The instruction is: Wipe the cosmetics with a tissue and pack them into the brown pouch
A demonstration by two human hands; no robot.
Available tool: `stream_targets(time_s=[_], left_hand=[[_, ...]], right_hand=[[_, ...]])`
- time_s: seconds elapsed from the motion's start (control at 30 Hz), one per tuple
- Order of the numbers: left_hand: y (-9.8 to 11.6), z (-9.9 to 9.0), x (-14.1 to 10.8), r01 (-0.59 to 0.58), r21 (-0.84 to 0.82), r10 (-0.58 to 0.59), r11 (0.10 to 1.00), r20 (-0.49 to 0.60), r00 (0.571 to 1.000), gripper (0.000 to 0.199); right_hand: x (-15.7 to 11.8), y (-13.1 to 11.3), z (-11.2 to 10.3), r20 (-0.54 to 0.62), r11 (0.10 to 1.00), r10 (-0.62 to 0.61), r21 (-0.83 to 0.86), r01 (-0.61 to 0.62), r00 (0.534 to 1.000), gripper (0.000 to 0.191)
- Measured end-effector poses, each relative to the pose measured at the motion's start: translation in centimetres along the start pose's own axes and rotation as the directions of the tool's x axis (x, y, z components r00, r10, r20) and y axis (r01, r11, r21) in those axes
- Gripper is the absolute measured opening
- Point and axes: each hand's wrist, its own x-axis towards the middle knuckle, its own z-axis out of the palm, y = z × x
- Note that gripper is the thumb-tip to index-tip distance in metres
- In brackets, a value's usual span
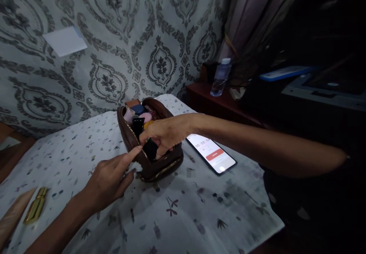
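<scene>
A brown zippered bag [129, 134] lies unzipped on the cloth, filled with small items. Among them are a black tube-like item [138, 125], a dark blue rounded item [138, 109], a pink rounded one [146, 116] and something yellow [148, 124]. My right hand [164, 134] reaches down into the bag's near part, its thumb and index finger bent and apart. Its fingertips are hidden there, so any grip is unclear. With the index finger stretched to the bag's zippered rim, my left hand [110, 179] holds a crumpled white tissue-like piece [135, 167] between its fingers.
Right of the bag lies a phone [214, 155] with a lit timer screen. A gold bottle-like item [36, 206] is at the lower left. Behind, a water bottle [221, 76] stands on a dark red surface [200, 95]. Patterned wallpaper [160, 65] backs the cloth [160, 216].
</scene>
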Motion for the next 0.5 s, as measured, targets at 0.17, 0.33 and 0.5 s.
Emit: stream_targets(time_s=[0.17,0.33,0.5], left_hand=[[0.1,-0.3,0.5,-0.017,0.007,0.017,1.000,-0.039,0.999,0.047],[0.3,-0.6,0.5,-0.014,0.008,0.014,1.000,-0.050,0.999,0.043],[0.6,-0.9,0.5,-0.007,0.021,0.008,1.000,-0.060,0.998,0.041]], right_hand=[[-0.1,-0.3,0.1,-0.007,0.994,-0.037,-0.107,0.036,0.999,0.024],[-0.1,-0.1,0.6,-0.123,0.951,-0.208,-0.258,0.171,0.970,0.020],[0.5,0.6,1.2,-0.173,0.915,-0.339,-0.289,0.281,0.925,0.019]])
